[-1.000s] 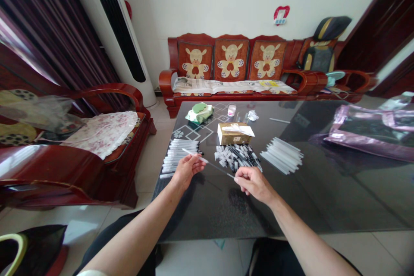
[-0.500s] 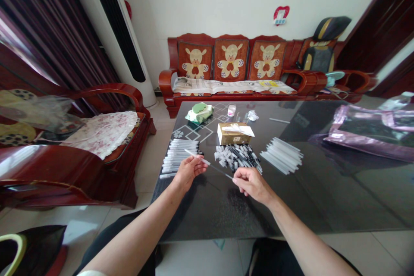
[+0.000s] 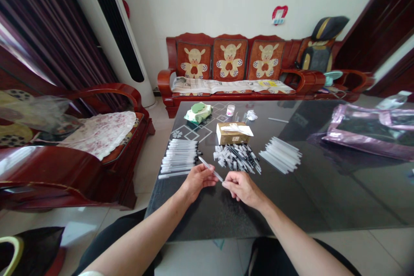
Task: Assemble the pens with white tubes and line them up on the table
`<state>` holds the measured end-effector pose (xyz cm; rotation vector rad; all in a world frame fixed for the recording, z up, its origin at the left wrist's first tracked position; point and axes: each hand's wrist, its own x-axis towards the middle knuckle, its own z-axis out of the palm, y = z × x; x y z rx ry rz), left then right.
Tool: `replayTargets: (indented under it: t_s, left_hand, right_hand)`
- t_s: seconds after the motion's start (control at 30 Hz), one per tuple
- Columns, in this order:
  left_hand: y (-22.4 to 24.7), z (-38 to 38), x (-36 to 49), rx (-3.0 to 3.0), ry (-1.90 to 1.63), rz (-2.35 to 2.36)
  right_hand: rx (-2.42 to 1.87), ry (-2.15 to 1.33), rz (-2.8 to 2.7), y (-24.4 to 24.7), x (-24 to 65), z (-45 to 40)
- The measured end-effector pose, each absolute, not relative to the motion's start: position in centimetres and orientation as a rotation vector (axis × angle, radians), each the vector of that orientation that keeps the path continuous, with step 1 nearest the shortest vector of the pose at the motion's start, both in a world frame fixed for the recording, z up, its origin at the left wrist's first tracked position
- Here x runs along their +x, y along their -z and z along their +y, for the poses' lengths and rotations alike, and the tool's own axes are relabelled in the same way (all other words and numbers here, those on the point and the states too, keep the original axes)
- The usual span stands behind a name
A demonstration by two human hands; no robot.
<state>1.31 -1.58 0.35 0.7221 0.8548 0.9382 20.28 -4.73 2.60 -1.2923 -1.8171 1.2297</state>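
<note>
My left hand is closed around a whitish, see-through pen barrel, which slants down to the right. Just beside it, the fingers of my right hand pinch the end of a thin pen refill, most of which is inside the barrel; its tip is hidden by the fingers. To the left lies a row of pens with dark ends. Beyond my hands is a heap of black and clear pen caps and parts. On the right rests a stack of pale, empty-looking barrels.
A tissue box stands behind the heap, with a green wipes pack, a small cup and crumpled paper farther back. One loose stick lies near the far edge. A purple-edged plastic bag occupies the table's right side.
My hands have come closer together, the left moving right and slightly down. The long stretch of refill that showed between them has mostly gone into the barrel.
</note>
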Motion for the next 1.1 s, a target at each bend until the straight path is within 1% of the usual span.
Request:
replayTargets:
  t_s: [0.17, 0.33, 0.53, 0.63, 0.73, 0.8, 0.87, 0.97, 1.1]
  left_hand:
    - [-0.2, -2.0, 1.7, 0.689, -0.882, 0.848]
    - [-0.1, -1.9, 1.7, 0.667, -0.853, 0.856]
    - [-0.2, -1.8, 1.6, 0.669, -0.868, 0.851]
    - [-0.4, -1.4, 1.3, 0.682, -0.916, 0.874]
    - [-0.5, -1.0, 0.9, 0.68, -0.947, 0.895]
    - [-0.5, -0.9, 0.8, 0.68, -0.95, 0.892]
    - [-0.5, -1.0, 0.8, 0.683, -0.943, 0.889]
    - [-0.5, -1.0, 0.9, 0.68, -0.94, 0.893]
    - [-0.5, -1.0, 0.8, 0.67, -0.945, 0.902]
  right_hand:
    - [-1.312, -1.284, -1.762, -2.2, 19.7, -4.8]
    - [-1.334, -1.245, -1.759, -2.0, 19.4, -4.8]
    - [-1.331, -1.155, -1.85, -2.3, 19.2, -5.0]
    - [-1.364, -0.971, -1.918, -2.6, 21.0, -4.0]
    - [-1.594, -0.568, -1.941, -2.6, 25.3, -2.1]
    - [-1.866, -0.256, -1.916, -2.5, 28.8, -0.8]
    - [-2.154, -0.083, -1.841, -2.2, 32.0, 0.2]
    - [-2.433, -0.065, -1.727, -1.6, 35.2, 0.8]
    - [-2.471, -0.115, -1.721, -0.8, 36.0, 0.8]
